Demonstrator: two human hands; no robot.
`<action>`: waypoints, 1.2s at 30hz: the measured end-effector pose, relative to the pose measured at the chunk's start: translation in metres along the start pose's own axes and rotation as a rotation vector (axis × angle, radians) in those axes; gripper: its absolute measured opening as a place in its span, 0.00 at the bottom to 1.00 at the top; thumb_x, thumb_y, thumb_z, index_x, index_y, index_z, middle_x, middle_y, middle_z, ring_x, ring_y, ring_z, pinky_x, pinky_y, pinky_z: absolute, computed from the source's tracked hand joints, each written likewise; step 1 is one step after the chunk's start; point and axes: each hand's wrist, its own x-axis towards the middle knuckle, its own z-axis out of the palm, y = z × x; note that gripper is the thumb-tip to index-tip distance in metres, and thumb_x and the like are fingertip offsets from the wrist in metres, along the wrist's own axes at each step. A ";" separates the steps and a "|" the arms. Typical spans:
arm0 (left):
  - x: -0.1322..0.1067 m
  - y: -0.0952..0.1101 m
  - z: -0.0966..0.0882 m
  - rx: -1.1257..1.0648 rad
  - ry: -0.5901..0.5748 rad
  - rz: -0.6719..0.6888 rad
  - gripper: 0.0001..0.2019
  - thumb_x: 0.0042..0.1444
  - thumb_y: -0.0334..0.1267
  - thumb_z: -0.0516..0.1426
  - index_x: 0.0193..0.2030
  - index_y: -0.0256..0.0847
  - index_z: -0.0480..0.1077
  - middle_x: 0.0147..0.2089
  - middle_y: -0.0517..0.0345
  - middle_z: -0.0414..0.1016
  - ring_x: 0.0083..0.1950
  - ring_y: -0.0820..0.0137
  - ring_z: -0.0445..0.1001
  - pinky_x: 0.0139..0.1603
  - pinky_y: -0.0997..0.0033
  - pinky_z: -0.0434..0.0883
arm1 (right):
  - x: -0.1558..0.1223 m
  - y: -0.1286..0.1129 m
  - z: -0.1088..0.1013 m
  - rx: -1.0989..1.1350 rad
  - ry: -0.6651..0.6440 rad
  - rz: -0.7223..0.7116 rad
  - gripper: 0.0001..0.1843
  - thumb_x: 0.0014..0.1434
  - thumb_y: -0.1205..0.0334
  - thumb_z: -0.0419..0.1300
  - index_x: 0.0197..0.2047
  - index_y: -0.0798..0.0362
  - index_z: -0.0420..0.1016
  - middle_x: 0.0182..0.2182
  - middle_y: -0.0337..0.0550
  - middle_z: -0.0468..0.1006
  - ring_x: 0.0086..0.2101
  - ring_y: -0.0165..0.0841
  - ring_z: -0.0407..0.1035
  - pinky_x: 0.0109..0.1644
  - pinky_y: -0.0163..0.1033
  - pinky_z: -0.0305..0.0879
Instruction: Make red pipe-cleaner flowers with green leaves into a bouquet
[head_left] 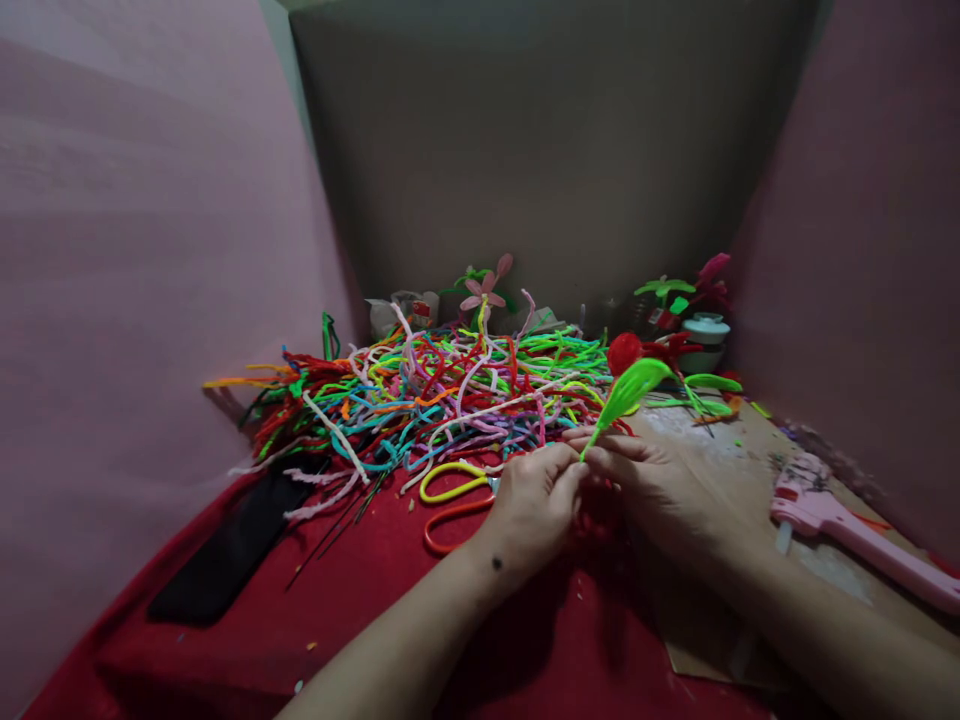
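Observation:
My left hand (534, 505) and my right hand (651, 485) meet over the red cloth (360, 620), fingers pinched together. Between them they hold the base of a bright green pipe-cleaner leaf (628, 390) that slants up and to the right. Just beyond the hands lies a big tangled pile of coloured pipe cleaners (435, 395). Scissors with yellow and orange loop handles (454, 500) lie on the cloth just left of my left hand.
A pink glue gun (840, 525) lies on brown cardboard (720, 450) at the right. A black pouch (232, 550) is at the left. Finished flowers, pink (486, 285) and red (626, 352), and a small white jar (705, 335) stand at the back. Pink walls close both sides.

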 end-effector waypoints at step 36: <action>-0.005 -0.013 0.007 0.724 0.099 0.289 0.13 0.62 0.38 0.43 0.39 0.37 0.66 0.30 0.52 0.74 0.31 0.67 0.73 0.30 0.71 0.62 | 0.000 0.000 0.000 -0.069 0.109 -0.033 0.08 0.44 0.57 0.66 0.28 0.50 0.81 0.28 0.43 0.77 0.32 0.36 0.67 0.37 0.40 0.64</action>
